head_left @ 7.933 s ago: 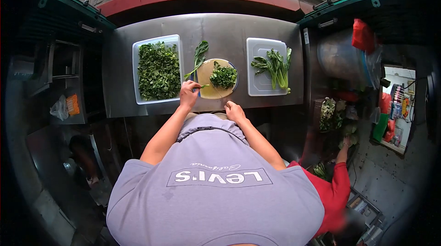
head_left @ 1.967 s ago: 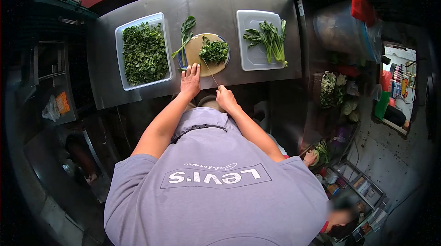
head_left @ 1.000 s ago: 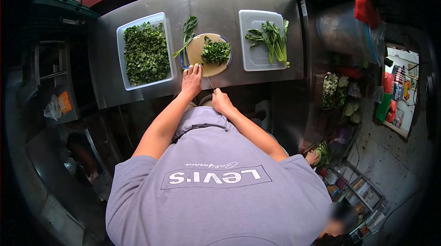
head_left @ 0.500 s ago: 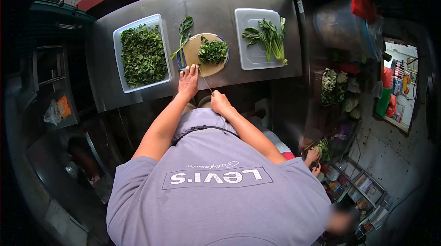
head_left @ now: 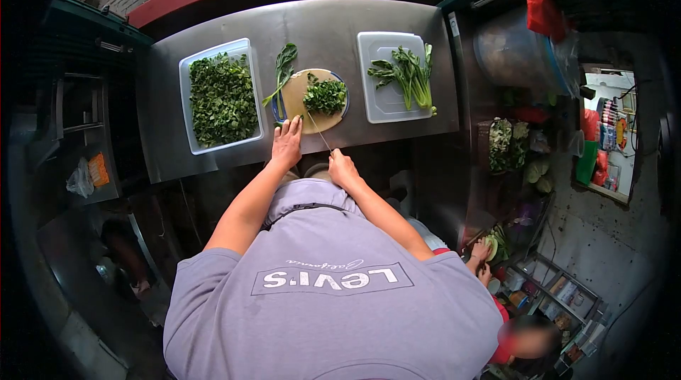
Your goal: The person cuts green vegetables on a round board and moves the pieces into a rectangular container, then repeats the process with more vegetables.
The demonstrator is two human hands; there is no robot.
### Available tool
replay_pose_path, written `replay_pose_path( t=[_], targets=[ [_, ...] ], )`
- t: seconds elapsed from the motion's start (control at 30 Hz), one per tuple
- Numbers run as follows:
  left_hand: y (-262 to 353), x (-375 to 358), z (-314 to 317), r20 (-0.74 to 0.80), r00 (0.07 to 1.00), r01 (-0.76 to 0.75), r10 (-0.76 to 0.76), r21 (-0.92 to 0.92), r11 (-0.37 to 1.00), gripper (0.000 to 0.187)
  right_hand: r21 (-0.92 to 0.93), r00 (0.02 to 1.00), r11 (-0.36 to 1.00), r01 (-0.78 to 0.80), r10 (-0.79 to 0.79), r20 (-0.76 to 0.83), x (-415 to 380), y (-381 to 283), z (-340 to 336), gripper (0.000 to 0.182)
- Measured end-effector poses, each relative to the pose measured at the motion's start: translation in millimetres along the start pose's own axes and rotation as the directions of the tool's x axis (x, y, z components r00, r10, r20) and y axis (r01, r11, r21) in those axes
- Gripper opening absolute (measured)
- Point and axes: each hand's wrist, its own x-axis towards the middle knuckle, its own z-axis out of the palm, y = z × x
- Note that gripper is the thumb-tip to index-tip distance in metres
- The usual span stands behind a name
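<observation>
A round board (head_left: pixel 323 123) with a blue-patterned rim lies on the steel table, bearing a pile of chopped greens (head_left: pixel 325 97). My left hand (head_left: pixel 286 144) is at its near left edge, fingers together over green stems whose small ends show at the fingertips. In my right hand (head_left: pixel 343 168) is the handle of a knife (head_left: pixel 320 133), its thin blade reaching over the board toward the pile. One leafy stalk (head_left: pixel 284 68) lies along the board's left side. Further left, a white tub (head_left: pixel 259 89) holds cut leaves. On a white lid (head_left: pixel 378 104) at the right rest whole leafy stalks (head_left: pixel 412 76).
The steel table (head_left: pixel 213 165) has its near edge just before my body. At the lower right, another person's hands (head_left: pixel 482 254) hold greens. A crate of vegetables (head_left: pixel 502 144) and a large clear container (head_left: pixel 521 53) stand to the right.
The view has shifted, so the table appears lower. The knife blade now reaches further over the board, nearer the chopped pile. Both hands keep their grips.
</observation>
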Motion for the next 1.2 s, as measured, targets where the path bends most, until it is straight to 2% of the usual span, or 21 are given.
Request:
replay_pose_path(
  t=[0.1,0.4,0.53,0.6,0.83,0.97,1.03,1.1,1.2],
  targets=[
    [0.3,1.4,2.2,0.001,1.000,0.017,-0.017,-0.003,1.000,0.086,0.032,0.995,0.998,0.054,-0.051,-0.081,8.3,3.3,6.9,0.026],
    [8.4,15.6,8.2,-0.006,0.996,0.084,-0.085,-0.062,0.995,0.086,0.073,0.994,0.993,0.096,-0.092,-0.058,-5.4,-0.3,6.2,0.025],
    [0.0,13.0,11.7,-0.049,0.998,0.038,-0.041,-0.066,0.997,0.085,0.059,0.990,0.989,0.132,-0.129,-0.056,-3.8,-2.0,8.4,0.025],
    [-1.6,11.9,12.1,-0.077,0.997,0.001,-0.006,-0.062,0.998,0.084,0.045,0.992,0.992,0.118,-0.116,-0.041,-1.0,-2.6,11.7,0.027],
    [5.1,12.9,5.9,-0.031,0.999,0.036,-0.038,-0.057,0.998,0.084,0.044,0.997,0.996,0.080,-0.080,-0.004,4.4,-3.6,17.6,0.029],
    [6.3,11.0,3.0,-0.038,0.998,0.049,-0.052,-0.076,0.996,0.081,0.063,0.992,0.990,0.126,-0.124,-0.039,6.5,-4.8,21.2,0.027],
    [5.4,11.7,0.1,-0.029,0.998,0.051,-0.053,-0.077,0.996,0.082,0.066,0.997,0.995,0.075,-0.075,-0.006,5.6,-9.5,18.5,0.027],
    [5.3,12.0,-0.3,0.045,0.997,0.069,-0.067,-0.054,0.996,0.086,0.078,0.998,0.995,0.064,-0.063,-0.016,10.8,-13.1,18.1,0.028],
    [3.9,10.9,5.4,0.017,0.998,0.055,-0.054,-0.052,0.997,0.085,0.080,0.999,0.996,0.043,-0.041,-0.025,14.5,-8.6,20.1,0.028]
  ],
)
